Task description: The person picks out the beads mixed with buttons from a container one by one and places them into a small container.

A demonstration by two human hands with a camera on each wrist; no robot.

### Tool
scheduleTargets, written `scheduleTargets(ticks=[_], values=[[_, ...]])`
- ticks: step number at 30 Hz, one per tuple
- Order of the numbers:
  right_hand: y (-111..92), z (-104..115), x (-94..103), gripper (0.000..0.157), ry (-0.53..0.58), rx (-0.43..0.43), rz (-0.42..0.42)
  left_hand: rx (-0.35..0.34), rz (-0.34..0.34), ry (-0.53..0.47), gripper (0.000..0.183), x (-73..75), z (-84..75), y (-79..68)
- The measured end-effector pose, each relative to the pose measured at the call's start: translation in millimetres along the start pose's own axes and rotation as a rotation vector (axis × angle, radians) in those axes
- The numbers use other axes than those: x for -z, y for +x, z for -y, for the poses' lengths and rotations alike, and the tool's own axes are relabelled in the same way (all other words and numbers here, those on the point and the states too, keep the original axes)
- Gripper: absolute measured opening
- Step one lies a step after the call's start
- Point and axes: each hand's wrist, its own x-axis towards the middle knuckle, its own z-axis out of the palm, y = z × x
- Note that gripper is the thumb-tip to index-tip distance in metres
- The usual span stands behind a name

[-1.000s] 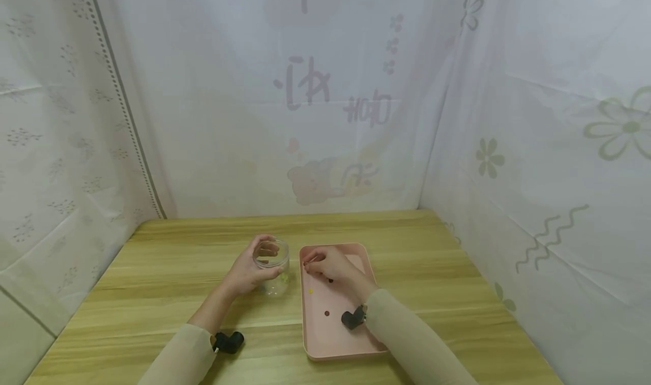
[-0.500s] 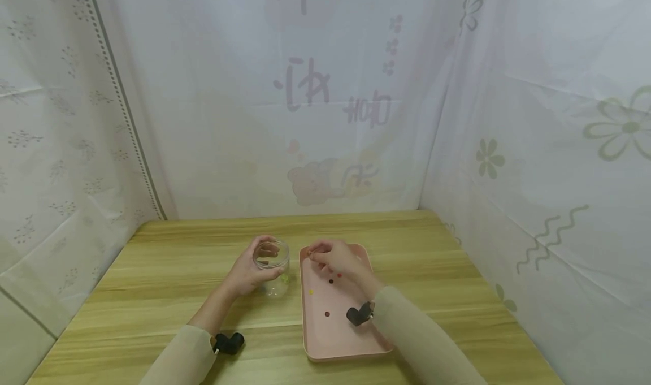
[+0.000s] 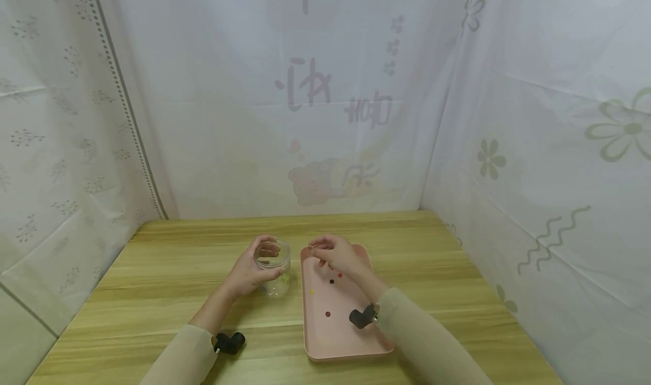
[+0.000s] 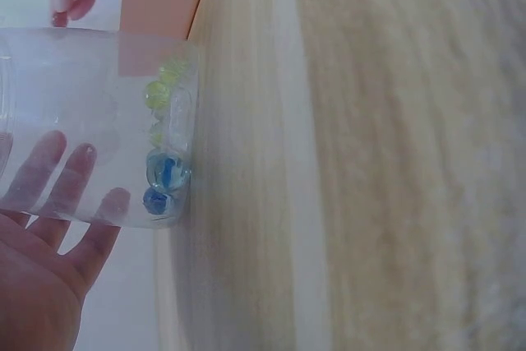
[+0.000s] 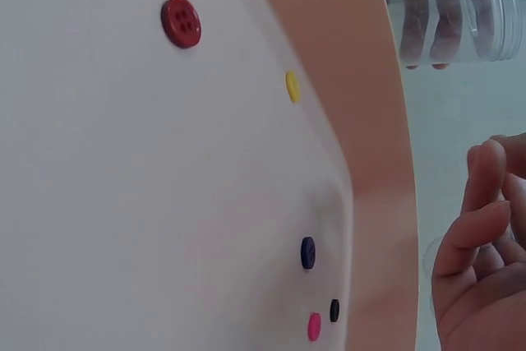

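My left hand (image 3: 249,269) grips a clear plastic jar (image 4: 90,113) with an open mouth, standing just left of the pink tray (image 3: 325,345). Yellow-green marbles (image 4: 158,94) and blue marbles (image 4: 167,172) lie at its bottom. Over the far left corner of the tray, my right hand (image 3: 333,255) pinches a small dark red button (image 4: 59,19) between thumb and fingertips. Its face is mostly hidden by the fingers. On the tray below lie a red four-hole button (image 5: 181,22), a yellow button (image 5: 292,86), a dark blue button (image 5: 308,252), a pink button (image 5: 314,326) and a black button (image 5: 334,311).
The tray has a low raised rim (image 5: 378,137) between its buttons and the jar. Both stand on a wood-grain table (image 3: 203,249). White patterned curtains (image 3: 229,119) enclose the table at the back and sides.
My right hand has risen from the tray floor toward its far left corner, holding the small button and uncovering the pink button. My left hand and the jar have stayed put.
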Motion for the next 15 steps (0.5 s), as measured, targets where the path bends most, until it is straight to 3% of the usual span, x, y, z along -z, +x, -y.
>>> scheduleTargets(ticks=[15], values=[[-6.4, 23.6, 3.4, 0.035, 0.048, 0.064, 0.018, 0.001, -0.003, -0.003, 0.077, -0.8, -0.3, -0.1]])
